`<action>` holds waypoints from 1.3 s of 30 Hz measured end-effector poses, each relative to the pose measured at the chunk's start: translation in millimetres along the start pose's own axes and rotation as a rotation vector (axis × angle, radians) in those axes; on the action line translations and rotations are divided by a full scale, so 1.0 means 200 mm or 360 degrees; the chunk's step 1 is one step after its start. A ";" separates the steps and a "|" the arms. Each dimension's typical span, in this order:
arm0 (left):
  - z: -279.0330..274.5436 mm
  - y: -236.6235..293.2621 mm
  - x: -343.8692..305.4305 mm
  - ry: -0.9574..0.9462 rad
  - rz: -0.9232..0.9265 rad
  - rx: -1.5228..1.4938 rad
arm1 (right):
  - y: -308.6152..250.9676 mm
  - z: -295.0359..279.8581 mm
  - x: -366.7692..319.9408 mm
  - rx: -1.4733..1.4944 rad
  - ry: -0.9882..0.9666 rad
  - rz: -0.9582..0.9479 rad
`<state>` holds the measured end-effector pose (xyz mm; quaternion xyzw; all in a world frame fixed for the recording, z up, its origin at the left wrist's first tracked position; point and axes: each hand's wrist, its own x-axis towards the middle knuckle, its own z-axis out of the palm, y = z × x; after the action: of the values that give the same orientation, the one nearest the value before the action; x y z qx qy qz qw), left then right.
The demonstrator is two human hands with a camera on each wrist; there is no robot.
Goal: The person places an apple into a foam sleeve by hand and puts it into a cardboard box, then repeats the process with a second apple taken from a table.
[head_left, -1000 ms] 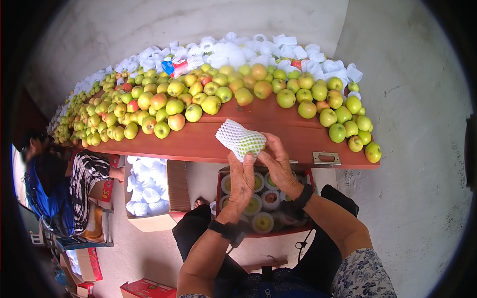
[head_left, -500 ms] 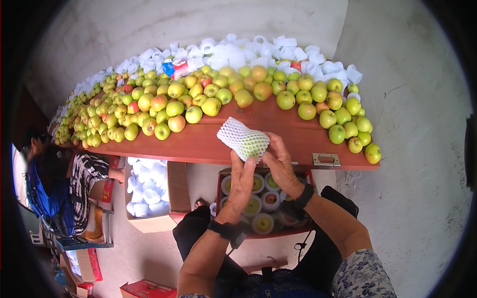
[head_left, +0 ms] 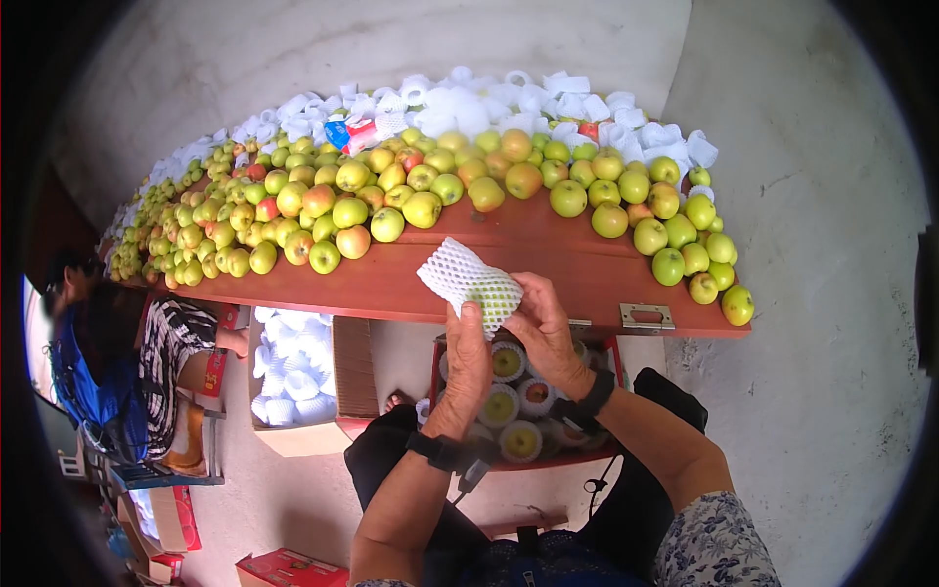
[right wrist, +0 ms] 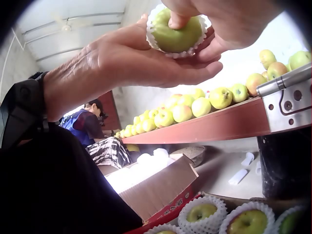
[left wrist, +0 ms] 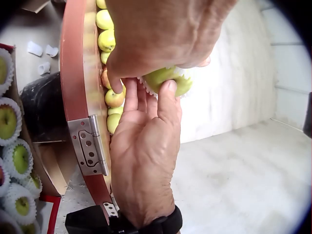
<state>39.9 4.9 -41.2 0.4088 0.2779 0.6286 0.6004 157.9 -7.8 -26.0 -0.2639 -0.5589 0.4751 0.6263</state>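
The apple (right wrist: 171, 41) sits in its white foam net (head_left: 453, 268), held above the table's front edge, toward the right corner. The left hand (head_left: 464, 368) cradles it, its fingers extended beneath and its thumb against the side; the right hand (head_left: 551, 344) grips from the other side, its thumb pressed on the apple's exposed end. The net's narrower, loose end points away from the hands.

The likeliest trouble is a slip: if that thumb pushes off-centre, or the supporting fingers part, the apple could roll out and bruise on the edge or floor. Too hard a squeeze might tear the mesh, and an uneven pull could leave the net bunched on one side. A careless elbow or knock could set loose apples (head_left: 422, 210) near the edge rolling.

The table (head_left: 548, 259) is reddish brown, with a metal hinge (head_left: 647, 316) on its front edge; apples spread across it, with white nets (head_left: 562, 98) heaped along the back edge. Below stand a red box (head_left: 548, 463) of netted apples and a carton (head_left: 353, 370) of nets. Pale walls (head_left: 792, 196) enclose the room, and another person (head_left: 98, 377) sits at left.
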 end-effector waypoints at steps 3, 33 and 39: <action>0.01 0.01 0.00 0.0029 -0.0064 0.0088 | 0.00 0.00 0.00 -0.0052 0.0024 0.0019; 0.08 0.12 0.02 0.0291 -0.0093 -0.0610 | 0.07 0.12 -0.05 0.0068 0.0114 -0.0124; 0.08 0.11 0.03 0.0361 -0.0108 -0.0517 | 0.05 0.08 -0.06 -0.0144 0.0117 -0.0078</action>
<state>42.3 5.7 -14.2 0.2233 0.2523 0.6865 0.6443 140.6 -16.9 -36.7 -0.2953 -0.5627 0.4239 0.6453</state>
